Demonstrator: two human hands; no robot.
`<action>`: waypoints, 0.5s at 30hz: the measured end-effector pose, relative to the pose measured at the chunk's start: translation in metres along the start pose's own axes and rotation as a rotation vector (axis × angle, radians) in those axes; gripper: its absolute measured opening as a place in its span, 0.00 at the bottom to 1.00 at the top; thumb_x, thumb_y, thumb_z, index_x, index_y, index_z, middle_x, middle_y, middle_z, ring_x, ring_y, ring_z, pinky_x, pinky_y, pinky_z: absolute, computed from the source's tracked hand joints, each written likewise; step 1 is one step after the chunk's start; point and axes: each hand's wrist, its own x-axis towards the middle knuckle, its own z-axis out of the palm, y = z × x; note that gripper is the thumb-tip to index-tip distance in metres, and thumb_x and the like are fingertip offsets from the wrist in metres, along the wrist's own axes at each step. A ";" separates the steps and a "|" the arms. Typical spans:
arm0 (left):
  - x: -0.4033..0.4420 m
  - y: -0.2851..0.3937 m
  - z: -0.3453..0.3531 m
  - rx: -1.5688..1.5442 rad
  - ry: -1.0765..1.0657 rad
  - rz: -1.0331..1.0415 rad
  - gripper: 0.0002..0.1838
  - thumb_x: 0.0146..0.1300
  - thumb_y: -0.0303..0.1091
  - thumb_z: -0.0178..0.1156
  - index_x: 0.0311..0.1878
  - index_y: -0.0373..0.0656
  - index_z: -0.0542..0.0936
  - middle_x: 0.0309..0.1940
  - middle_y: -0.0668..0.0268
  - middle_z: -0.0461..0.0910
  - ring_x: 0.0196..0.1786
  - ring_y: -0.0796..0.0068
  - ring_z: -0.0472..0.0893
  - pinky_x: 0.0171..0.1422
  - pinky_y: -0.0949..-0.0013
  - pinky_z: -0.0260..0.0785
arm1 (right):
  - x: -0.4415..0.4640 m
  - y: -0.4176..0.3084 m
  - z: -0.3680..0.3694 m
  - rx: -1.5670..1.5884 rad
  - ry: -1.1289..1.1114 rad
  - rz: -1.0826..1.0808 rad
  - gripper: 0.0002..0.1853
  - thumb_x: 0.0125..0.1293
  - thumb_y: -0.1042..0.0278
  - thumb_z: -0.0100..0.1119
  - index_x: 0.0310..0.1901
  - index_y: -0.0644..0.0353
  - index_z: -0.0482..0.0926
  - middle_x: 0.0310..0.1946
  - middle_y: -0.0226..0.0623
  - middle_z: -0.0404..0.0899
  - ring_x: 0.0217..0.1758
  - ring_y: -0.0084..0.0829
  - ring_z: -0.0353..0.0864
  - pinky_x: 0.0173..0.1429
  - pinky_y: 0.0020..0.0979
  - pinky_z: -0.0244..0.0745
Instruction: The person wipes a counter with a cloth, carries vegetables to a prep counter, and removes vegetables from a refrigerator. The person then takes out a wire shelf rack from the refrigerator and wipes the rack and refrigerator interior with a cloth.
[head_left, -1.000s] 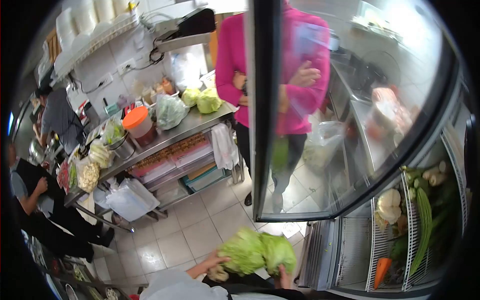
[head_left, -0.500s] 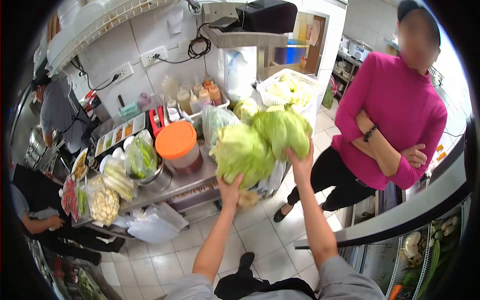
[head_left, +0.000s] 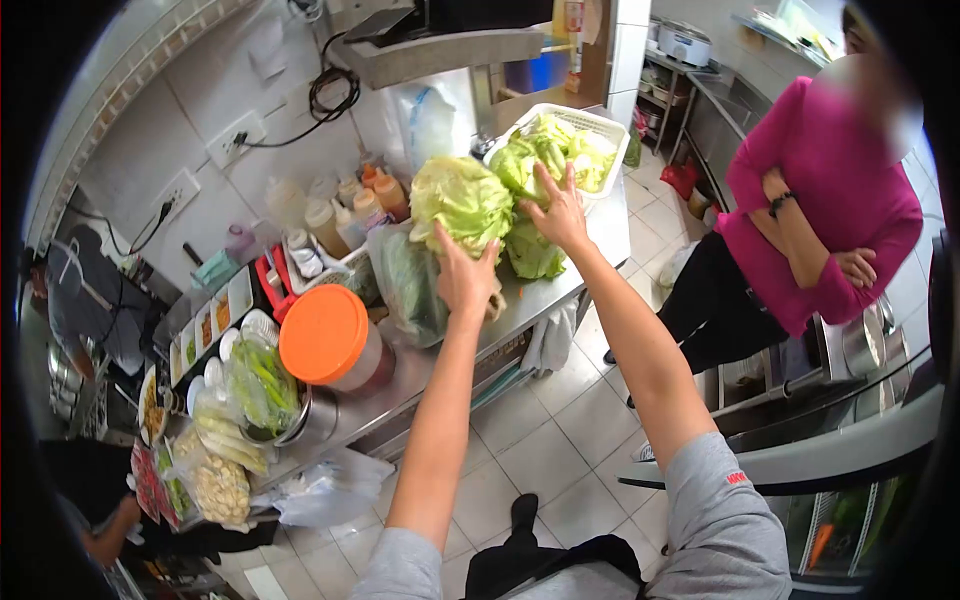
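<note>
Counter (head_left: 604, 240), left hand (head_left: 466, 278) spread against one lettuce (head_left: 460, 198), right hand (head_left: 562, 214) spread beside another lettuce (head_left: 534, 252)

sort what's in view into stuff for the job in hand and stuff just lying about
Likely in the job:
- lettuce, at the left hand
- right hand, fingers spread
- counter
- perhaps the basket, holding more leaves

Seemingly just lying about:
- tub, orange lid
- squeeze bottles
- cauliflower
</note>
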 end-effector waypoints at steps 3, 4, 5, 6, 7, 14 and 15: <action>-0.013 -0.003 -0.013 -0.008 -0.056 0.012 0.50 0.46 0.48 0.63 0.66 0.47 0.41 0.51 0.48 0.68 0.47 0.51 0.73 0.47 0.56 0.66 | -0.004 0.003 -0.010 -0.064 0.082 -0.031 0.33 0.53 0.49 0.55 0.62 0.36 0.57 0.66 0.53 0.37 0.60 0.63 0.52 0.61 0.52 0.52; -0.021 -0.005 -0.013 -0.003 -0.024 0.027 0.50 0.47 0.47 0.63 0.66 0.47 0.41 0.52 0.49 0.68 0.48 0.52 0.73 0.47 0.56 0.66 | -0.011 0.004 -0.013 -0.071 0.090 -0.024 0.33 0.53 0.49 0.55 0.62 0.36 0.57 0.66 0.53 0.37 0.60 0.63 0.52 0.61 0.52 0.52; -0.030 -0.007 -0.011 -0.006 -0.031 0.029 0.50 0.47 0.47 0.63 0.66 0.47 0.41 0.52 0.49 0.68 0.48 0.52 0.73 0.47 0.56 0.66 | -0.021 0.002 -0.012 -0.041 0.080 0.010 0.33 0.54 0.49 0.54 0.62 0.37 0.57 0.66 0.51 0.38 0.61 0.63 0.51 0.61 0.53 0.52; -0.038 -0.006 -0.011 -0.030 -0.004 0.043 0.48 0.47 0.46 0.63 0.66 0.47 0.43 0.54 0.49 0.66 0.50 0.52 0.72 0.48 0.56 0.66 | -0.033 -0.005 -0.013 -0.008 0.073 0.041 0.32 0.55 0.50 0.53 0.62 0.38 0.57 0.66 0.49 0.38 0.62 0.63 0.49 0.61 0.53 0.51; -0.044 -0.004 -0.011 -0.059 0.027 0.065 0.47 0.48 0.45 0.63 0.66 0.47 0.45 0.55 0.49 0.64 0.52 0.52 0.71 0.49 0.57 0.66 | -0.045 -0.007 -0.008 -0.030 0.090 -0.009 0.31 0.56 0.51 0.52 0.62 0.41 0.57 0.66 0.47 0.39 0.63 0.61 0.48 0.60 0.53 0.52; -0.081 -0.010 -0.007 -0.103 0.121 0.059 0.44 0.47 0.43 0.64 0.66 0.53 0.50 0.59 0.53 0.62 0.55 0.55 0.69 0.52 0.61 0.63 | -0.099 -0.003 0.001 0.264 0.311 0.055 0.27 0.58 0.58 0.50 0.60 0.54 0.60 0.58 0.50 0.60 0.58 0.54 0.60 0.60 0.44 0.56; -0.087 -0.014 -0.010 -0.139 0.094 0.063 0.44 0.48 0.42 0.64 0.66 0.56 0.50 0.58 0.54 0.63 0.55 0.55 0.69 0.51 0.61 0.64 | -0.091 0.013 -0.013 0.263 0.425 0.114 0.27 0.56 0.62 0.51 0.58 0.59 0.61 0.48 0.50 0.69 0.52 0.50 0.65 0.55 0.41 0.61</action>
